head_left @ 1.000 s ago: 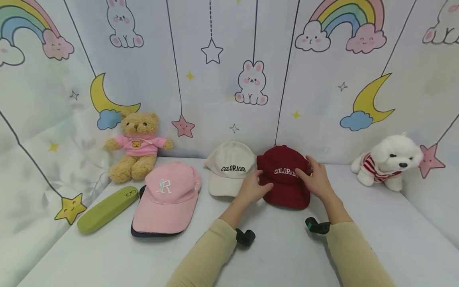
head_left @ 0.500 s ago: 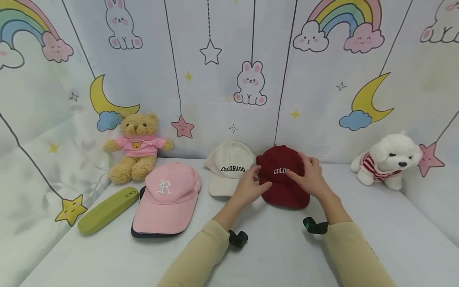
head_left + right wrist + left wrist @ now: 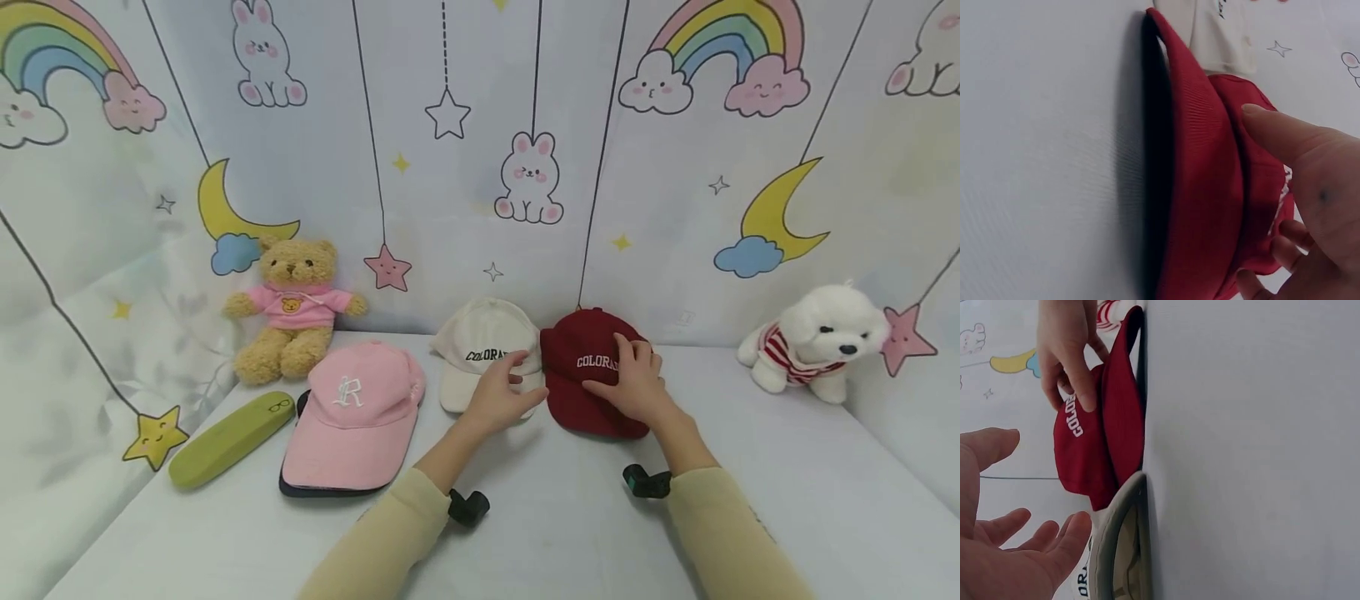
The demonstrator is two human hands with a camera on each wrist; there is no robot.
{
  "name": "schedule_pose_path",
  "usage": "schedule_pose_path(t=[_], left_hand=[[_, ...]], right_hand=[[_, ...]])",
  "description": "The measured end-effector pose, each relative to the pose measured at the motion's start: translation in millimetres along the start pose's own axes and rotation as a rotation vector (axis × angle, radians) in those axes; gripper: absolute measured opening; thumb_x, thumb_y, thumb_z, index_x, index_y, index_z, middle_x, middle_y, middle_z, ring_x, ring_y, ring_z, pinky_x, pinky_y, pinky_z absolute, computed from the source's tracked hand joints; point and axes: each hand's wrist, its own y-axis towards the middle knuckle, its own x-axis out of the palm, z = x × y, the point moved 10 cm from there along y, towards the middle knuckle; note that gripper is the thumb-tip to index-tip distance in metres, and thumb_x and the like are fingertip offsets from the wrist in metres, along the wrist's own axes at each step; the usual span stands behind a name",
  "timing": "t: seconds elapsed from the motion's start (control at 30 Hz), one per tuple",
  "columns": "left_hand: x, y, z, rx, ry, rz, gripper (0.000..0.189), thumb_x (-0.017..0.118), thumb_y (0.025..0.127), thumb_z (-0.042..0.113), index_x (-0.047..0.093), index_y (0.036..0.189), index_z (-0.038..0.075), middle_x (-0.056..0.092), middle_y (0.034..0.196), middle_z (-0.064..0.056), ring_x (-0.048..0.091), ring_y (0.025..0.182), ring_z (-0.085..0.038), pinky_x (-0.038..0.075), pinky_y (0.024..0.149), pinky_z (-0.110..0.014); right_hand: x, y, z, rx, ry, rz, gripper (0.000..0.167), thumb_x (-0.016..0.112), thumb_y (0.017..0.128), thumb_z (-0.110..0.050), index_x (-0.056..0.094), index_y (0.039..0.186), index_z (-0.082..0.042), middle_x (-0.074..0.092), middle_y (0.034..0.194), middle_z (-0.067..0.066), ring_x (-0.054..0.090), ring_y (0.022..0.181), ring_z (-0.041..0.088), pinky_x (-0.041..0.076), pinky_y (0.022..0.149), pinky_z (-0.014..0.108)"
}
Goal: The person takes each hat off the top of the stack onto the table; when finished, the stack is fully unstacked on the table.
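The dark red baseball cap (image 3: 592,412), lettered in white, sits against the backdrop with its brim facing me. My right hand (image 3: 639,385) is over the right side of its crown, thumb in front of the lettering and fingers loosely bent. The right wrist view shows that thumb (image 3: 1272,128) reaching across the crown of the red cap (image 3: 1200,187). Just left stands a cream cap (image 3: 487,323) with black COLORADO lettering. In front of it is my left hand (image 3: 495,402), fingers apart and holding nothing, covering part of the lettering and brim.
A pink cap (image 3: 345,450) with a dark cap edge under it lies left on the white table (image 3: 555,533). Beside it is a green glasses case (image 3: 228,442). A teddy bear (image 3: 296,308) sits behind; a white plush dog (image 3: 817,333) stands far right.
My left hand has moved left, from the red cap's edge to the front of the cream cap. My right hand has shifted left over the red crown. Both caps stay in place.
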Motion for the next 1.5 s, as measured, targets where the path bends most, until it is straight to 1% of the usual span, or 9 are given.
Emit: schedule_pose_path(t=[0.1,0.23,0.33,0.57,0.87,1.17,1.33,1.43,1.5], left_hand=[[-7.2,-5.0,-0.7,0.014,-0.011,0.001,0.068,0.074,0.09,0.022,0.046,0.147,0.0,0.051,0.143,-0.019,0.059,0.118,-0.036,0.052,0.093,-0.044],[-14.2,-11.7,-1.7,0.011,-0.017,-0.007,0.068,0.075,0.088,0.02,0.046,0.147,0.0,0.05,0.143,-0.02,0.06,0.118,-0.037,0.052,0.094,-0.043],[-19.7,-16.7,-2.1,0.006,-0.005,-0.009,0.069,0.076,0.088,0.019,0.046,0.146,0.0,0.05,0.143,-0.022,0.06,0.117,-0.037,0.052,0.094,-0.043],[-34.3,-27.7,1.0,0.039,0.031,-0.017,0.07,0.077,0.087,0.017,0.045,0.147,-0.001,0.048,0.144,-0.024,0.059,0.118,-0.039,0.051,0.095,-0.045],[-50.3,-37.1,-6.0,0.001,0.08,-0.011,0.074,0.079,0.088,0.021,0.042,0.15,0.001,0.046,0.145,-0.022,0.058,0.12,-0.034,0.051,0.097,-0.044],[-59.2,-45.2,-5.1,-0.006,0.045,-0.015,0.075,0.079,0.088,0.02,0.04,0.151,0.002,0.043,0.148,-0.022,0.055,0.123,-0.037,0.049,0.1,-0.044],[-70.2,-49.4,-2.5,0.012,0.048,0.016,0.075,0.079,0.088,0.018,0.041,0.15,0.0,0.045,0.146,-0.022,0.056,0.122,-0.041,0.049,0.099,-0.047],[-79.6,-52.7,2.5,0.045,0.049,0.044,0.074,0.079,0.088,0.016,0.042,0.149,-0.002,0.047,0.145,-0.02,0.056,0.121,-0.041,0.049,0.098,-0.049],[-86.5,-56.0,4.6,0.058,0.058,0.055,0.073,0.079,0.088,0.016,0.042,0.149,0.0,0.047,0.145,-0.017,0.055,0.122,-0.038,0.049,0.098,-0.048]], right_hand=[[2.9,1.2,0.8,-0.006,-0.02,0.022,0.098,0.076,0.089,-0.034,0.015,0.155,0.005,0.021,0.143,0.033,0.019,0.13,0.052,0.032,0.096,0.075],[5.3,2.9,1.3,-0.019,-0.029,0.041,0.096,0.076,0.089,-0.033,0.016,0.153,0.006,0.022,0.142,0.033,0.02,0.129,0.053,0.032,0.096,0.074],[6.7,4.1,1.0,-0.032,-0.022,0.047,0.095,0.076,0.089,-0.032,0.017,0.153,0.008,0.022,0.141,0.034,0.02,0.128,0.054,0.032,0.096,0.074],[8.5,8.1,2.8,-0.054,-0.012,0.052,0.092,0.076,0.089,-0.031,0.021,0.151,0.009,0.025,0.14,0.035,0.022,0.127,0.053,0.037,0.096,0.071],[10.2,16.3,5.2,-0.078,-0.017,0.031,0.092,0.075,0.089,-0.033,0.022,0.15,0.011,0.026,0.14,0.036,0.023,0.126,0.054,0.036,0.098,0.069],[6.0,16.2,5.2,-0.088,-0.02,0.016,0.091,0.075,0.091,-0.035,0.023,0.15,0.012,0.027,0.14,0.037,0.023,0.129,0.054,0.033,0.102,0.069],[-7.7,13.8,-5.1,-0.093,-0.022,0.041,0.088,0.073,0.092,-0.036,0.025,0.151,0.008,0.031,0.141,0.035,0.028,0.129,0.052,0.035,0.1,0.07],[-16.0,13.4,-19.8,-0.124,-0.015,0.056,0.086,0.072,0.093,-0.037,0.027,0.153,0.005,0.033,0.141,0.034,0.031,0.127,0.051,0.037,0.098,0.07],[-18.4,14.2,-31.1,-0.144,-0.012,0.058,0.085,0.071,0.094,-0.039,0.028,0.153,0.003,0.034,0.142,0.034,0.032,0.128,0.051,0.037,0.098,0.07]])
